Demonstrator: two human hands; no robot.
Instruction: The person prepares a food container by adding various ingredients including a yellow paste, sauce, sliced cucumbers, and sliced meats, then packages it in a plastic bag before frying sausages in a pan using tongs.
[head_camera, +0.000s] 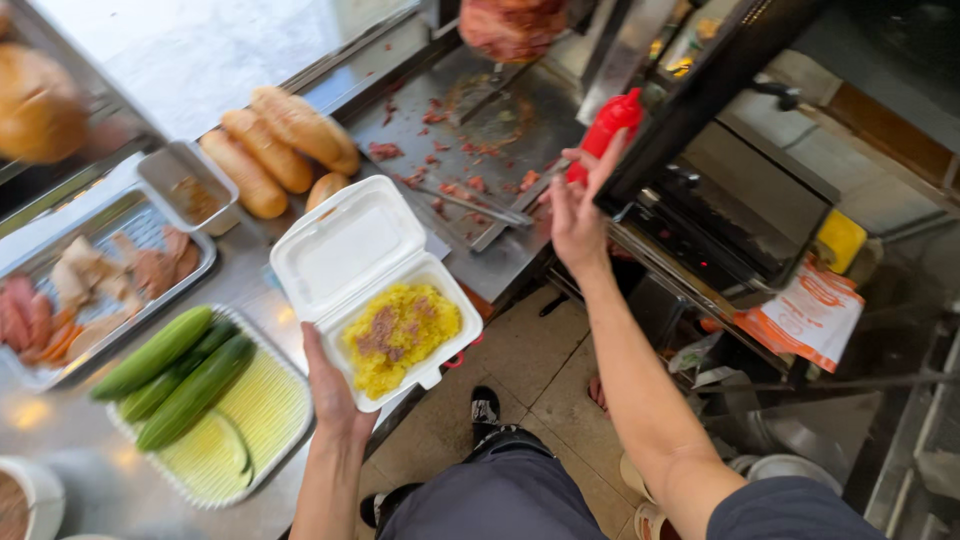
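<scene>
Holding rice-filled foam box, left hand; right hand open, touching red bottle

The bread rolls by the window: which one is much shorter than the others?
The small roll lying nearest the open foam box. The three long rolls behind it lie side by side, each far longer.

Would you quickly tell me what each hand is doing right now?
Left hand: closed under the open white foam box of yellow rice, holding it.
Right hand: open, touching the red squeeze bottle.
</scene>
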